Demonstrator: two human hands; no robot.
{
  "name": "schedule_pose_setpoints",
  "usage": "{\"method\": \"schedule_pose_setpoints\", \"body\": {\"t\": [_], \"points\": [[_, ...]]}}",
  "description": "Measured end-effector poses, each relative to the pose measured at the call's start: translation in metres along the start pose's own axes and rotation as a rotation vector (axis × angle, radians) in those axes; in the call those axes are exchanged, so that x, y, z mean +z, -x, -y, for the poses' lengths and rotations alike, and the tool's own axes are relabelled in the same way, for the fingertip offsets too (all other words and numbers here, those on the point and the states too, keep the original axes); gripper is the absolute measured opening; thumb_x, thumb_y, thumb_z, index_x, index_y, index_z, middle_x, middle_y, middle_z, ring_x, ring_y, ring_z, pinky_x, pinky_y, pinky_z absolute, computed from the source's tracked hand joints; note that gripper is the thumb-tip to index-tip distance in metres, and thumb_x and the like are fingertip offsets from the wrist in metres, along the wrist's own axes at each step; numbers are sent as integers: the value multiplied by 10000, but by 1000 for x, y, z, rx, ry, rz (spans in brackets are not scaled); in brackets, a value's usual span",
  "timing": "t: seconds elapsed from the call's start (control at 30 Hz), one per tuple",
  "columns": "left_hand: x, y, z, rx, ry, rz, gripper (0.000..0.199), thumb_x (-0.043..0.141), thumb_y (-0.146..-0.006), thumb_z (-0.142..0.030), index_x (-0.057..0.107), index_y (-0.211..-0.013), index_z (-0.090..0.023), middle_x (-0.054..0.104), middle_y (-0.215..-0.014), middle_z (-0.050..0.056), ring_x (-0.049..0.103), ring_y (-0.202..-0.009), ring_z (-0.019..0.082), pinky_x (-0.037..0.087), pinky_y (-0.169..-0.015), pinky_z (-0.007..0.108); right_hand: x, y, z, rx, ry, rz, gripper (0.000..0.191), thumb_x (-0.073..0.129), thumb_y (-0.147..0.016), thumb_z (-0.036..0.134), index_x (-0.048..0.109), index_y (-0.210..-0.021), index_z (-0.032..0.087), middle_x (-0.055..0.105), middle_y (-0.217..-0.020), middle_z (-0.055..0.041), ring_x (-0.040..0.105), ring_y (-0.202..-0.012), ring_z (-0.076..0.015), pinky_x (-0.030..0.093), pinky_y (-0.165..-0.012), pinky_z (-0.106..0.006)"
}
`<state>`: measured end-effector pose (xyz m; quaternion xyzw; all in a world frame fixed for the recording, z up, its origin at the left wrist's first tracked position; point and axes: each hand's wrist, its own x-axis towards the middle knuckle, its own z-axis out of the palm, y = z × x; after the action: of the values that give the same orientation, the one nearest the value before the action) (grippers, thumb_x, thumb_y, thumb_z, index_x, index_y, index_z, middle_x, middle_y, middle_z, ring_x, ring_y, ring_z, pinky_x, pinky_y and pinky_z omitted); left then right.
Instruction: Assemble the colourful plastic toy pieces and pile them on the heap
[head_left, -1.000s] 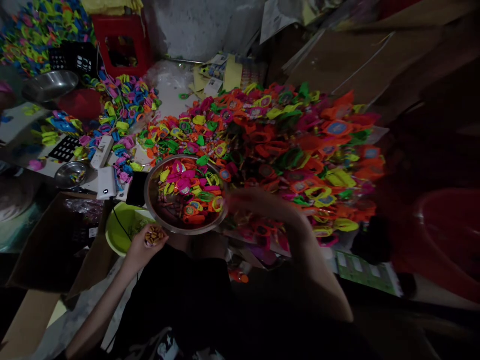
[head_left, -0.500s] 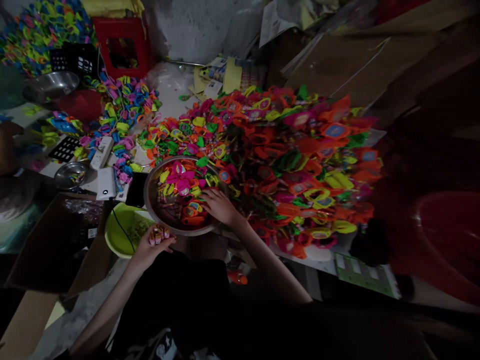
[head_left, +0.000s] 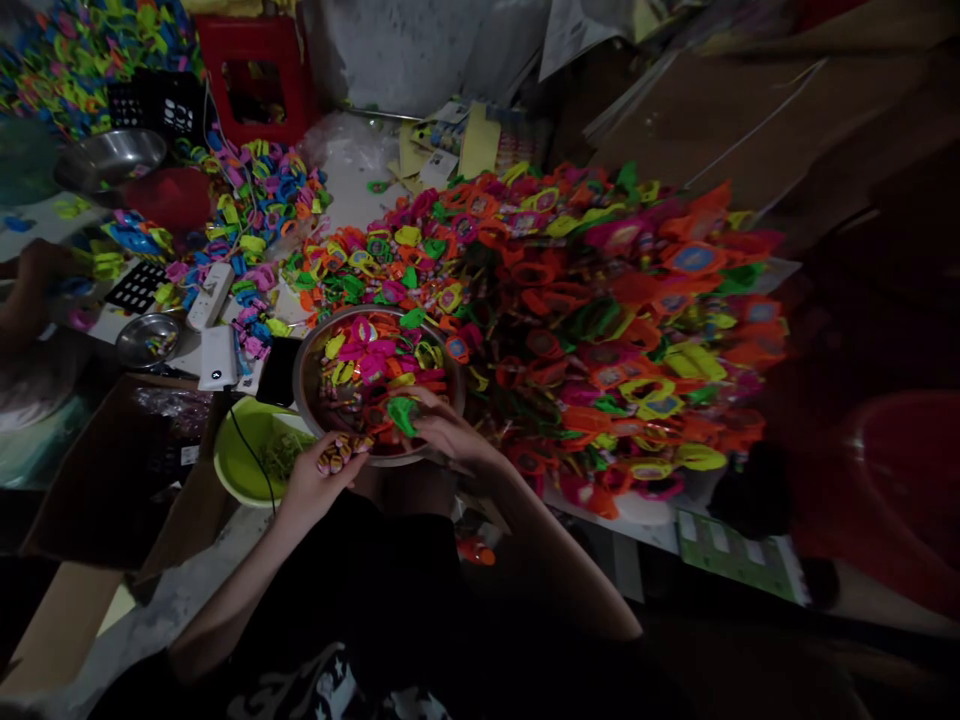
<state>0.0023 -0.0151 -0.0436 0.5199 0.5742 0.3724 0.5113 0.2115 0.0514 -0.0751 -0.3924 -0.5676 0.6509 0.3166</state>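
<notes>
My left hand (head_left: 313, 488) is closed around several small wrapped candies (head_left: 343, 454) in yellow, brown and pink, at the near left of a metal basin (head_left: 301, 390). Over the basin's near right side, my right hand (head_left: 448, 432) pinches a green toy watch (head_left: 403, 413). Inside the basin lie pink, orange and yellow toy watches (head_left: 367, 355). The fingertips of my right hand are partly hidden by the green piece.
A large heap of toy watches (head_left: 600, 330) covers the table to the right. At left are a lime-green bowl (head_left: 225, 455), a white power bank (head_left: 217, 357), a power strip (head_left: 210, 297), a small metal bowl (head_left: 124, 345) and a cardboard box (head_left: 75, 480). Another person's hand (head_left: 37, 270) shows far left.
My right hand has picked a green toy watch out of the basin and lifted it toward me. My left hand, with the candies, has moved right and slightly up, nearer the basin.
</notes>
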Motion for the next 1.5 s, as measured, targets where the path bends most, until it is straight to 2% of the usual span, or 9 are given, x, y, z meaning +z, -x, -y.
{"method": "schedule_pose_setpoints", "body": {"t": [0.07,0.17,0.27,0.43,0.57,0.73,1.07,1.27,1.5], "points": [[2,0,-5,109,-85,-15,168,619,-777,-323,614,-872,-184,685,-784,10,624,-636,131,522,-602,230,14,3,7,66,-232,90,384,389,-742,330,489,-1096,217,577,-926,-41,531,-602,-124,387,-420,-207],[2,-1,-10,313,-190,-25,126,604,-805,-255,624,-903,-181,677,-910,42,639,-867,171,513,-779,274,23,8,16,72,-401,133,368,449,-748,383,495,-1074,220,530,-762,8,423,-491,-86,269,-363,-170],[0,0,-12,429,-258,-33,134,602,-807,-200,625,-937,-174,648,-925,50,625,-906,173,501,-798,278,24,15,22,21,-345,96,357,614,-736,361,518,-1050,222,446,-632,70,356,-446,-52,270,-395,-167],[-1,2,-13,492,-292,-61,186,604,-801,-141,627,-980,-184,644,-917,41,627,-865,160,507,-764,267,21,23,34,-43,-98,10,299,673,-744,352,556,-979,208,511,-731,49,391,-456,-33,323,-438,-179],[-2,3,-15,502,-304,-75,219,614,-805,-132,622,-1013,-200,668,-946,35,634,-889,155,512,-792,268,18,26,43,-146,139,-3,277,659,-764,362,556,-958,194,592,-890,-9,568,-722,-119,470,-650,-244],[-4,6,-19,498,-320,-64,231,620,-809,-138,622,-1029,-208,682,-948,26,649,-872,149,523,-790,257,19,31,58,-277,398,65,318,631,-814,332,539,-1083,190,613,-1090,-66,577,-1042,-187,450,-925,-347],[-9,9,-31,454,-365,-11,169,634,-798,-161,627,-961,-204,708,-875,-4,664,-769,133,527,-731,208,14,35,73,-267,569,165,312,609,-841,337,545,-1115,199,653,-1084,-57,617,-1017,-173,495,-875,-325],[-23,10,-46,423,-400,237,247,583,-805,-104,617,-1019,-223,691,-984,2,649,-898,142,496,-804,226,14,35,72,-315,654,226,248,614,-845,321,578,-1045,177,660,-1004,-55,626,-929,-159,493,-798,-275],[-31,10,-50,368,-392,381,281,560,-810,-91,603,-1050,-233,672,-1042,3,620,-975,151,464,-847,241,17,30,74,-384,652,301,150,525,-896,303,592,-941,177,641,-899,-55,587,-826,-146,466,-719,-260]]}}
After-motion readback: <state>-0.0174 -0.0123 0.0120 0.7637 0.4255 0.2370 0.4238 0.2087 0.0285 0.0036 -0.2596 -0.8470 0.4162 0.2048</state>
